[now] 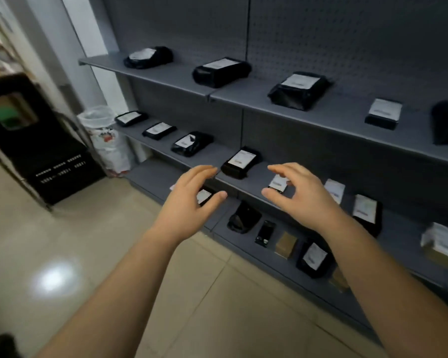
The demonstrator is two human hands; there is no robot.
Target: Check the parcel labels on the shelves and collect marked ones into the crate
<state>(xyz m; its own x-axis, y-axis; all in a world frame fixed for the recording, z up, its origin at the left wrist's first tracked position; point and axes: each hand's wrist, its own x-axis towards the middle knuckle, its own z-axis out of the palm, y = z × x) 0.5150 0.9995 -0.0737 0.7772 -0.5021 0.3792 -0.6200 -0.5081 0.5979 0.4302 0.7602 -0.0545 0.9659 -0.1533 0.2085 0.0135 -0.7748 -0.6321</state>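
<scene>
Both my left hand (192, 195) and right hand (298, 192) spread wide, empty. Black parcel (239, 162) just beyond my fingers looks light and slick. I'd grip its sides.

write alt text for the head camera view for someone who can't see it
Two bare hands, left hand and right hand, reach empty and open toward a black parcel with a white label on the middle grey shelf. More labelled black parcels lie spaced along three shelves; a black crate stands on the floor at left.

Dim, soft-focus view; ceiling glare on floor (53, 279) (wide-angle bending at edges).
</scene>
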